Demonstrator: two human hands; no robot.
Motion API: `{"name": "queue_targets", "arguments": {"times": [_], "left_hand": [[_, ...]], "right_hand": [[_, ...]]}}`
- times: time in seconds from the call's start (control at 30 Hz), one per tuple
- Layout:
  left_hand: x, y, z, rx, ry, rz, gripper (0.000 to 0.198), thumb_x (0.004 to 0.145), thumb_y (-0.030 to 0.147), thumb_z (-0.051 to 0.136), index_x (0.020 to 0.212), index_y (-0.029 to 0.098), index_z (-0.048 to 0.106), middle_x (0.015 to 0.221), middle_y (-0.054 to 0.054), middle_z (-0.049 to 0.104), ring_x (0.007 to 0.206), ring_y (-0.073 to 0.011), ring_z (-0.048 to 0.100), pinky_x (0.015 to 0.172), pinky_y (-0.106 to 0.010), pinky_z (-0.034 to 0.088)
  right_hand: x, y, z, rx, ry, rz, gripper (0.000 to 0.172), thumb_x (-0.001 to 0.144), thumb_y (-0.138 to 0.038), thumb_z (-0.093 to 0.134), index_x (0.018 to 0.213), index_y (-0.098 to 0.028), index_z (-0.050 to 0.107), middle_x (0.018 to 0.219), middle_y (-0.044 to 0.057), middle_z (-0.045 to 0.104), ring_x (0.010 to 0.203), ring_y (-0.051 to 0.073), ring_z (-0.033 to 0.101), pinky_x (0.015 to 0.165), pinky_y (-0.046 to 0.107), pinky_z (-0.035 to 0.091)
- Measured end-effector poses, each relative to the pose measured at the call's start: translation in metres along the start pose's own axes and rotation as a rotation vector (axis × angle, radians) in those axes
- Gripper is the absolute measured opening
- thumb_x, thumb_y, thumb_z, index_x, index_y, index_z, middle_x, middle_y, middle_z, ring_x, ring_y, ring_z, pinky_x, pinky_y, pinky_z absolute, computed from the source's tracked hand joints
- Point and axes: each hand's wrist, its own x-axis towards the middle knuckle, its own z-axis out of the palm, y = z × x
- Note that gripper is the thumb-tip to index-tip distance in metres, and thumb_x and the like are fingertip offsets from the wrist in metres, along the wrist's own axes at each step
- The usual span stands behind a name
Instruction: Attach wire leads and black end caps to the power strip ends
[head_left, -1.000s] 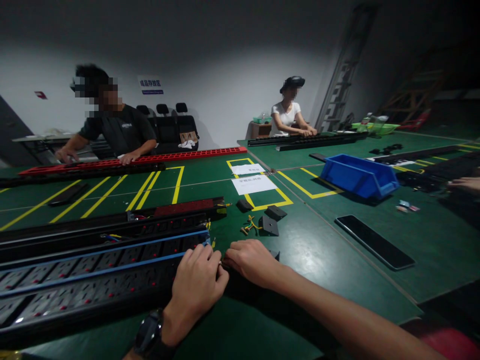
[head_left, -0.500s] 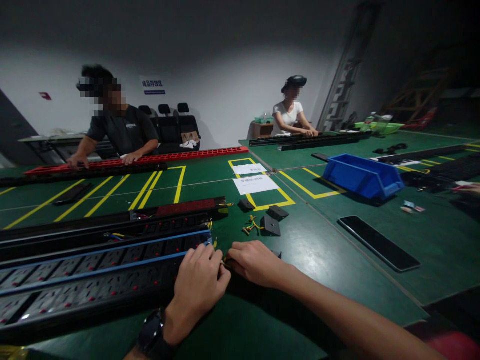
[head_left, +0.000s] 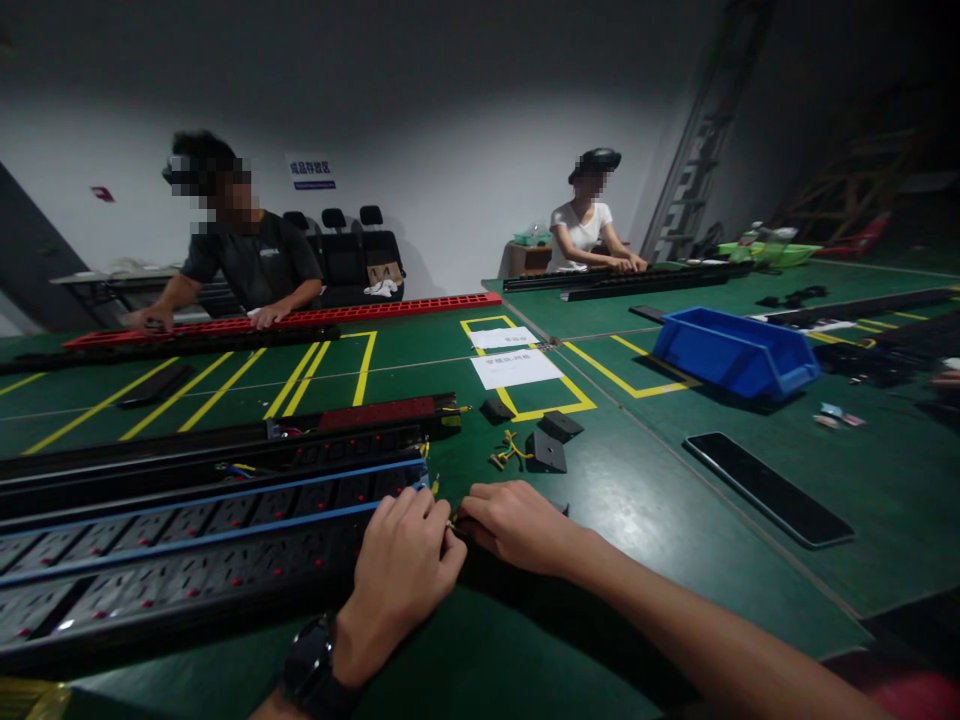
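Observation:
Black power strips (head_left: 180, 575) with rows of sockets and red dots lie side by side at the left. My left hand (head_left: 405, 580), wearing a watch, is closed over the right end of the nearest strip, its grasp hidden behind the fingers. Facing it, my right hand (head_left: 517, 525) pinches close to the left fingertips. A bit of yellow wire (head_left: 451, 526) shows between the two hands, its other end hidden. Just beyond lie yellow wires with metal ends (head_left: 510, 450) and small black end caps (head_left: 547, 452).
A phone (head_left: 769, 490) lies at the right, with a blue bin (head_left: 735, 352) behind it. Paper labels (head_left: 516, 368) lie mid-table among yellow tape lines. Across the table, one person works at a red rail (head_left: 360, 312), another at black rails (head_left: 645, 285).
The whole view has shifted slightly. Both hands keep nearly the same position at the strip's end, fingers still closed.

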Motion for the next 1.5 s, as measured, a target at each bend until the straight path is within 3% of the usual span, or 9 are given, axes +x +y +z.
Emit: {"name": "queue_targets", "arguments": {"times": [0.17, 0.33, 0.47, 0.6, 0.83, 1.03, 1.2, 1.37, 1.5], "left_hand": [[0.0, 0.0, 0.0, -0.007, 0.018, 0.0, 0.013, 0.089, 0.012, 0.062, 0.083, 0.021, 0.067, 0.09, -0.008, 0.069, 0.093, -0.0312, 0.065, 0.082, -0.045, 0.047], [0.0, 0.0, -0.001, -0.024, 0.017, 0.008, 0.013, 0.089, 0.012, 0.061, 0.083, 0.021, 0.067, 0.09, -0.007, 0.069, 0.091, -0.0307, 0.065, 0.081, -0.045, 0.047], [-0.001, 0.0, -0.001, -0.03, 0.032, 0.006, 0.012, 0.089, 0.012, 0.062, 0.082, 0.021, 0.066, 0.089, -0.007, 0.069, 0.089, -0.0302, 0.064, 0.081, -0.045, 0.047], [-0.001, 0.0, 0.0, -0.032, 0.02, 0.005, 0.012, 0.089, 0.012, 0.062, 0.082, 0.021, 0.066, 0.089, -0.007, 0.068, 0.089, -0.0301, 0.064, 0.081, -0.045, 0.047], [0.0, -0.001, -0.001, -0.022, 0.004, 0.007, 0.013, 0.09, 0.012, 0.061, 0.082, 0.021, 0.066, 0.089, -0.007, 0.068, 0.09, -0.03, 0.064, 0.081, -0.045, 0.047], [0.0, -0.001, -0.003, -0.031, -0.034, 0.001, 0.014, 0.091, 0.012, 0.059, 0.083, 0.021, 0.067, 0.09, -0.007, 0.068, 0.091, -0.0311, 0.065, 0.081, -0.047, 0.048], [0.0, 0.0, -0.003, -0.034, -0.034, 0.006, 0.011, 0.092, 0.016, 0.059, 0.087, 0.02, 0.068, 0.092, -0.008, 0.068, 0.094, -0.0325, 0.064, 0.084, -0.049, 0.049], [0.001, -0.001, -0.007, -0.06, -0.076, 0.009, 0.017, 0.097, 0.019, 0.055, 0.087, 0.02, 0.068, 0.094, -0.01, 0.069, 0.094, -0.0329, 0.065, 0.084, -0.049, 0.048], [0.001, -0.002, -0.008, -0.055, -0.081, 0.012, 0.02, 0.099, 0.018, 0.052, 0.086, 0.02, 0.067, 0.093, -0.01, 0.069, 0.094, -0.0319, 0.065, 0.083, -0.047, 0.047]], "right_hand": [[-0.004, 0.018, -0.018, 0.091, 0.046, 0.008, 0.013, 0.103, -0.017, 0.065, 0.096, -0.02, 0.076, 0.088, 0.003, 0.076, 0.075, 0.016, 0.065, 0.064, 0.03, 0.031], [-0.017, 0.057, -0.052, 0.141, 0.062, 0.301, 0.017, 0.102, -0.021, 0.065, 0.092, -0.02, 0.078, 0.068, 0.001, 0.07, 0.063, 0.016, 0.063, 0.061, 0.029, 0.035], [-0.032, 0.08, -0.068, 0.343, -0.237, 0.457, 0.021, 0.1, -0.026, 0.067, 0.082, -0.019, 0.075, 0.065, 0.003, 0.072, 0.058, 0.015, 0.066, 0.058, 0.027, 0.041], [-0.041, 0.088, -0.068, 0.548, -0.456, 0.555, 0.005, 0.093, -0.02, 0.072, 0.089, -0.018, 0.076, 0.064, 0.002, 0.074, 0.058, 0.016, 0.07, 0.056, 0.025, 0.048], [-0.045, 0.087, -0.064, 0.587, -0.435, 0.587, 0.013, 0.079, -0.007, 0.081, 0.08, -0.019, 0.076, 0.061, 0.0, 0.072, 0.055, 0.015, 0.066, 0.054, 0.025, 0.042], [-0.043, 0.081, -0.055, 0.382, -0.309, 0.457, 0.025, 0.066, -0.003, 0.093, 0.072, -0.019, 0.075, 0.062, -0.003, 0.068, 0.054, 0.012, 0.057, 0.051, 0.027, 0.03], [-0.035, 0.067, -0.045, 0.301, -0.231, 0.369, 0.026, 0.067, -0.008, 0.098, 0.076, -0.019, 0.076, 0.068, -0.003, 0.067, 0.06, 0.012, 0.054, 0.055, 0.029, 0.027], [-0.025, 0.056, -0.043, 0.285, -0.335, 0.355, 0.039, 0.067, -0.025, 0.103, 0.095, -0.02, 0.076, 0.077, -0.002, 0.071, 0.067, 0.015, 0.059, 0.056, 0.028, 0.029], [-0.018, 0.05, -0.042, 0.266, -0.318, 0.327, 0.036, 0.08, -0.037, 0.096, 0.103, -0.02, 0.075, 0.083, 0.001, 0.072, 0.071, 0.017, 0.06, 0.057, 0.029, 0.03]]}}
